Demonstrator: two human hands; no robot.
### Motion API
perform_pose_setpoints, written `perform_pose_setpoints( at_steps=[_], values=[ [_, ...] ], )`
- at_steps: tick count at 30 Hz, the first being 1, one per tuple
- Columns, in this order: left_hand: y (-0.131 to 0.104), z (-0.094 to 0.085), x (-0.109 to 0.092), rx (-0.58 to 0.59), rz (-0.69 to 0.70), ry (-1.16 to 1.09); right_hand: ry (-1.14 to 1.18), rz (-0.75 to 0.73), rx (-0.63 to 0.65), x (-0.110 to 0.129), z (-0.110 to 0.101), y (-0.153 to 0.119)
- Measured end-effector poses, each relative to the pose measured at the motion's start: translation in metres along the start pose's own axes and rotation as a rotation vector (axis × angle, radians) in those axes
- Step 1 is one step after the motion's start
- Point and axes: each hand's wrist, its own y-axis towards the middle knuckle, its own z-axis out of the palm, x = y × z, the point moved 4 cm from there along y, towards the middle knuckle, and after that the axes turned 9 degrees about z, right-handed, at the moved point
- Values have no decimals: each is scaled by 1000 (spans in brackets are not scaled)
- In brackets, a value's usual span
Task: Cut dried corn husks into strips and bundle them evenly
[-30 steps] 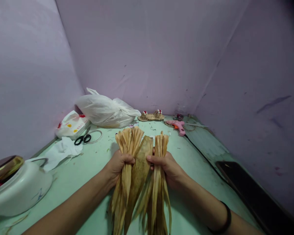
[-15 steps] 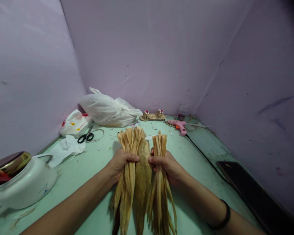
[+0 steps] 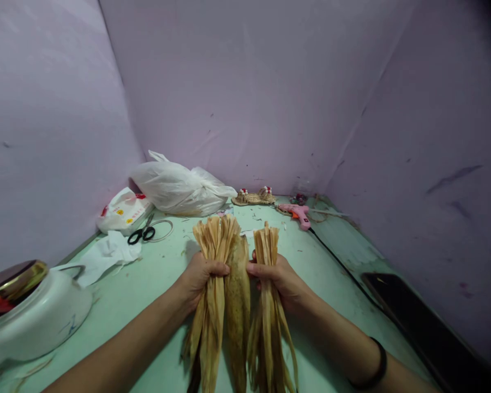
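My left hand [image 3: 201, 275] is closed around a bundle of dried leaf strips [image 3: 216, 245], its thumb across the front. The strips fan out above the fist and hang down below it. My right hand [image 3: 280, 275] grips a narrower bundle of the same straw-coloured strips [image 3: 265, 245]; these spread into thin strands at the bottom. Between the two bundles hangs a wider, browner dried leaf [image 3: 238, 311]. Which hand holds this leaf I cannot tell, as the fingers behind are hidden. Both bundles are upright, side by side above the pale green table [image 3: 151, 305].
At the back lie a tied white plastic bag [image 3: 180, 188], a woven piece with red-and-white beads [image 3: 253, 198] and a pink glue gun [image 3: 298, 213] with a black cord. Left are scissors [image 3: 142, 233], tissue [image 3: 110, 254] and a white pot [image 3: 53, 311]. A phone [image 3: 417, 322] lies right.
Both hands keep their grips. The view has shifted slightly, and the lower strands of the right bundle hang a little farther right.
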Motion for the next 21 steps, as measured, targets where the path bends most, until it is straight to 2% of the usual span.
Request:
perform_pose_setpoints(
  at_steps=[4, 9, 14, 21],
  values=[
    [-1, 0, 0, -22, 12, 3, -19, -3, 19, 4, 3, -3],
    [-2, 1, -1, 8, 10, -1, -72, -16, 19, 6, 7, -4],
    [-2, 1, 0, 4, -25, 9, -78, -47, 77, 4, 7, -3],
    [-1, 0, 3, -10, -12, 21, -129, -51, 38, 5, 6, -3]
  ],
)
